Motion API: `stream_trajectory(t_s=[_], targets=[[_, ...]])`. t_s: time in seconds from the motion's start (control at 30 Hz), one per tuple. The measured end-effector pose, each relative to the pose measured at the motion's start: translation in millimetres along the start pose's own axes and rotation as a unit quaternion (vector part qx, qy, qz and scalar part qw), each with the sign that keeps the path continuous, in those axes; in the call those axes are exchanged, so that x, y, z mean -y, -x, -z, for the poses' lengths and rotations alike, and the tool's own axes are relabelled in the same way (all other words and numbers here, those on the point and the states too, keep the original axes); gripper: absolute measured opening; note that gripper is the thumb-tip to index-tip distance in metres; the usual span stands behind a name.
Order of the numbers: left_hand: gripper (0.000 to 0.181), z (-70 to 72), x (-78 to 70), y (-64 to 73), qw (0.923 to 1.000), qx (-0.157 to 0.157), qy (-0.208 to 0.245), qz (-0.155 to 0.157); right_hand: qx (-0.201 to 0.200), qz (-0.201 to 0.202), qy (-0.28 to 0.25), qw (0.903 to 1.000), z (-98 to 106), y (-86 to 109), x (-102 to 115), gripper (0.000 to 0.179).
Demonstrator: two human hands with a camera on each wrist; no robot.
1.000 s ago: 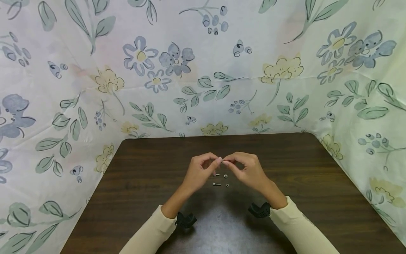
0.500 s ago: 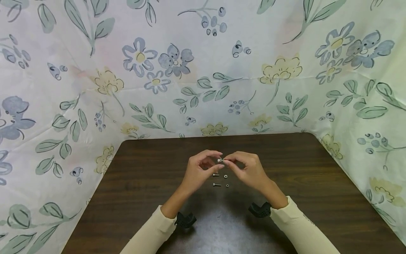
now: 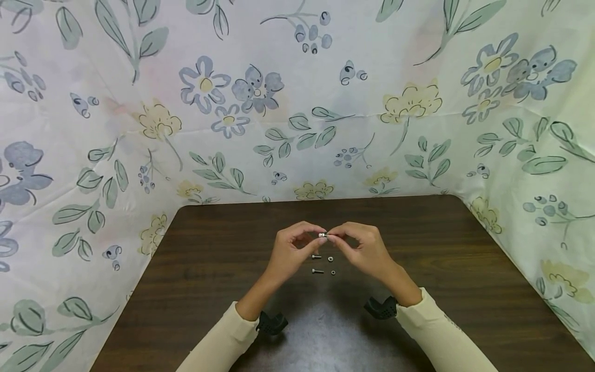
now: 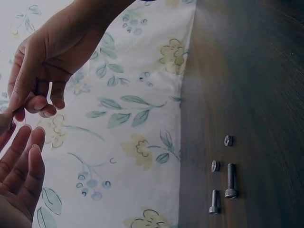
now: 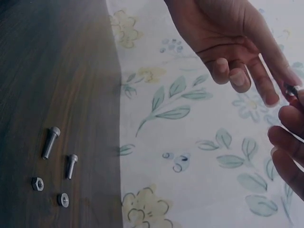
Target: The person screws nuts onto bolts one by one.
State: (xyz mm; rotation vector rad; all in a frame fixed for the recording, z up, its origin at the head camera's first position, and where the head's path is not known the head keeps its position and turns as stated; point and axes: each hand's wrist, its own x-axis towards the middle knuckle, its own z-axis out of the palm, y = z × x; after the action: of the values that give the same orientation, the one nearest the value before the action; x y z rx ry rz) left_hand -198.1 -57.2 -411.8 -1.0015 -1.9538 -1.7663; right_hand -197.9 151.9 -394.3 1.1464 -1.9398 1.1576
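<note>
Above the table my left hand [image 3: 292,244] pinches the head end of a small metal bolt [image 3: 322,235] between thumb and forefinger. At the bolt's other end, my right hand [image 3: 364,248] pinches with thumb and forefinger; whether a nut sits there is hidden by the fingertips. In the right wrist view, a dark bit of the held bolt [image 5: 290,89] shows at the left hand's fingertips. Below the hands lie a longer socket-head bolt [image 5: 51,142], a shorter bolt [image 5: 71,166], a hex nut [image 5: 38,184] and a second nut [image 5: 63,200].
The dark wooden table [image 3: 223,248] has rounded far corners. Floral cloth [image 3: 279,150] hangs behind it and along both sides. Black wrist mounts [image 3: 273,323] sit at both cuffs, close over the tabletop.
My left thumb and forefinger came off the bolt, showing its head half a second ago, and have closed on it again. My right hand has stayed almost still.
</note>
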Motion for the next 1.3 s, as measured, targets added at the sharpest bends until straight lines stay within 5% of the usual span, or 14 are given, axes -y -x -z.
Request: stream_trajectory(t_s=[0.23,0.87,1.3], targets=[[0.009,-2.1,-31.8,-4.6,0.9999,-0.004,-0.009,0.012,0.001,0.002,-0.001,1.0000,-0.8,0.4,-0.2,0.010],[0.007,2.3,-33.3,-4.1,0.9980,0.007,-0.001,0.063,0.010,0.005,-0.004,0.9999,-4.0,1.4,-3.3,0.004],[0.011,18.9,9.1,-1.0,0.9940,0.027,-0.067,0.082,0.037,-0.058,0.033,0.9971,-16.2,2.7,-11.2,0.008]])
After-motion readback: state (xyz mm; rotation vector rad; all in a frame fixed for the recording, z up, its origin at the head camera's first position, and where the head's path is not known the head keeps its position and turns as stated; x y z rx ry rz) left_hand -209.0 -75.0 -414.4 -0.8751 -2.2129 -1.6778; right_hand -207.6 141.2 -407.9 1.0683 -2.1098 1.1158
